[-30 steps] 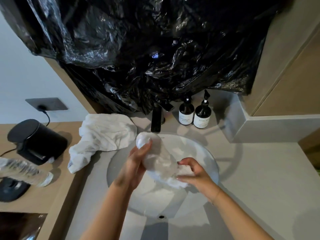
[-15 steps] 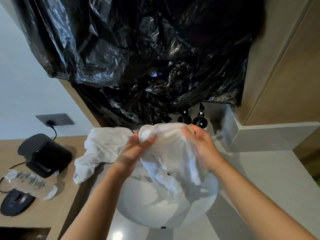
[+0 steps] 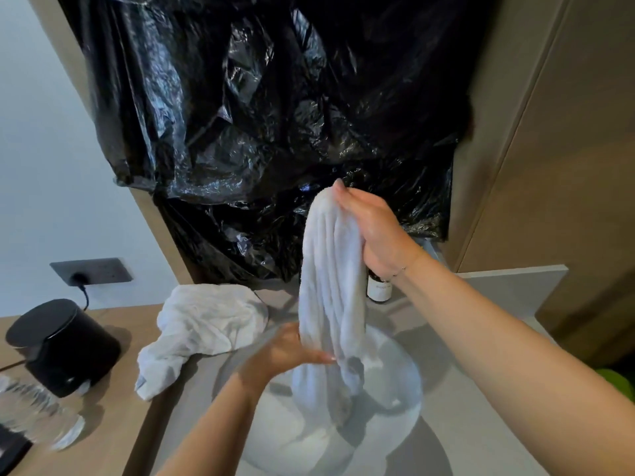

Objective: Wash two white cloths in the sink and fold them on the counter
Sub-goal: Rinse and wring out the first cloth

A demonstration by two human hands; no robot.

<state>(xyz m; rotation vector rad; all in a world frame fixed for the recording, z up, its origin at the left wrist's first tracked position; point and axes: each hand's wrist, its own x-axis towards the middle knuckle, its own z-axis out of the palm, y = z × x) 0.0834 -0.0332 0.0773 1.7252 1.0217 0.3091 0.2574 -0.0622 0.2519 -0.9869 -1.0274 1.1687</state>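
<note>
Head view: right hand [image 3: 372,228] grips the top of a bunched white cloth [image 3: 330,304] hanging over the round sink [image 3: 405,383]; left hand [image 3: 285,352] clasps its lower part. A second white cloth [image 3: 206,324] lies crumpled on the surface [image 3: 113,424] left of the sink.

My right hand [image 3: 372,231] grips the top of a long bunched white cloth [image 3: 331,297] above the round white sink [image 3: 405,389]; my left hand [image 3: 285,352] grips it lower down. A second crumpled white cloth [image 3: 206,321] lies on the counter [image 3: 481,424] left of the sink. Further left stands a black cylindrical appliance [image 3: 63,345], a clear plastic bottle [image 3: 37,417] lying before it. Crinkled black plastic sheeting [image 3: 268,115] hangs behind the sink.
</note>
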